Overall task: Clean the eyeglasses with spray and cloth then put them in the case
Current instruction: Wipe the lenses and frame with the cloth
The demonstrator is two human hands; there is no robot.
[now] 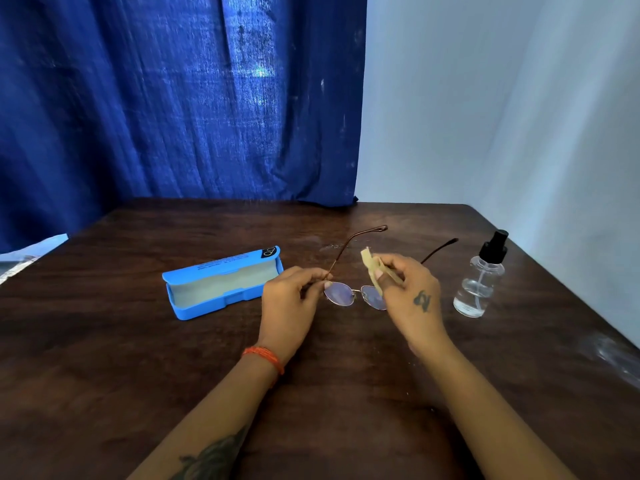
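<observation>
Thin metal-framed eyeglasses (341,294) with round lenses are held above the table, temples unfolded and pointing away. My left hand (291,299) pinches the frame at the left lens corner. My right hand (410,289) pinches a small yellowish cloth (370,268) against the right lens, which it partly hides. An open blue glasses case (221,284) with a pale lining lies to the left of my hands. A clear spray bottle (479,282) with a black nozzle stands upright to the right.
The dark wooden table (311,358) runs to a blue curtain (173,98) at the back and a white wall (502,116) on the right. A pale object (24,258) shows at the far left edge.
</observation>
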